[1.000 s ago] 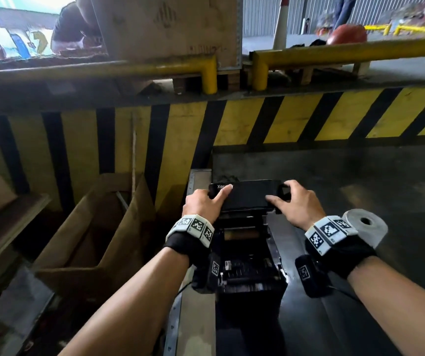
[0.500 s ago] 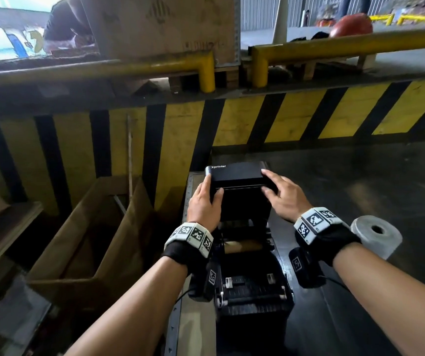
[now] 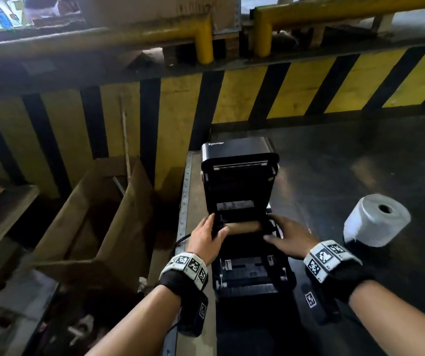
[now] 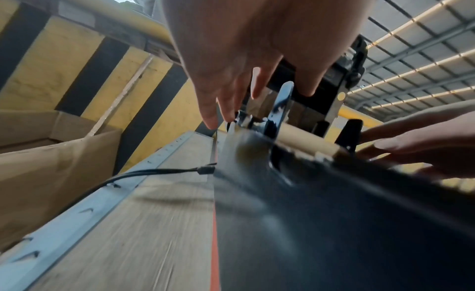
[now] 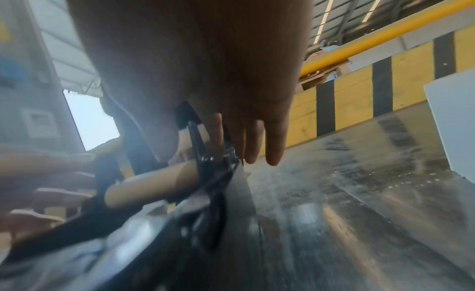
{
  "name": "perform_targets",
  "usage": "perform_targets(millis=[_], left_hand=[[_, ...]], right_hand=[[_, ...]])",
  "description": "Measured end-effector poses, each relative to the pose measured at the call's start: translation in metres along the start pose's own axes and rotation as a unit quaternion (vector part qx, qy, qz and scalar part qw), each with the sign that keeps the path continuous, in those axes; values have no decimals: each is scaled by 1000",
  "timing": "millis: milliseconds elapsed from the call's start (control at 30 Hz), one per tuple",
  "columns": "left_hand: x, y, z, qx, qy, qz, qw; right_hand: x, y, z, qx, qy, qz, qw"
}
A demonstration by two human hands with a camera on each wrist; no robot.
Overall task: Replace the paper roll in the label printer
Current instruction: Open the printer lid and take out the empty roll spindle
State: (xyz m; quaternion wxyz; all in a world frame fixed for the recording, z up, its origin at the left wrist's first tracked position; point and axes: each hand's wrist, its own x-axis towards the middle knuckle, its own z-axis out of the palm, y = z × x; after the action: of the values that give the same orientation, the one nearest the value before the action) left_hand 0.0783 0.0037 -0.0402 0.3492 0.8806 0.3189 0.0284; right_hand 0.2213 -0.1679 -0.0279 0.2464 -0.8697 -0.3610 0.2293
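Yellow-striped wall behind; printer lid stands open so both hands can reach in. Left hand and right hand, fingers spread, flank the empty core (nothing gripped). New roll waits right of the right hand.

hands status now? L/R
Left hand: open, fingers straight at the printer roll bay.
Right hand: open, fingers straight beside the empty core.

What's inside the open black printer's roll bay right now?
A bare brown cardboard core lies across the bay of the black label printer; no paper shows on it. Its ends are hidden.
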Motion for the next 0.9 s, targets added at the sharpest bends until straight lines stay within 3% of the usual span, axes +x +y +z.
perform_targets(millis=[100,267,500,667,800,900], left_hand=[[-5,-2,12,36,-30,-6,999],[-7,5,19,37,-12,-15,999],[-21,34,-3,-17,59,47,997],[-41,64,-13,-31,62,86,994],[-59,85,-7,-24,41,117,992],[-73,97,7,-30,-10,117,993]], right_hand=[[3,1,14,-38,-22,8,999],[5,-4,23,-50,-21,1,999],[-18,-23,-6,9,79,-35,996],[-58,-24,-29,46,184,-26,981],[-90,-1,-44,106,192,26,975],[-112,27,-52,236,168,40,956]])
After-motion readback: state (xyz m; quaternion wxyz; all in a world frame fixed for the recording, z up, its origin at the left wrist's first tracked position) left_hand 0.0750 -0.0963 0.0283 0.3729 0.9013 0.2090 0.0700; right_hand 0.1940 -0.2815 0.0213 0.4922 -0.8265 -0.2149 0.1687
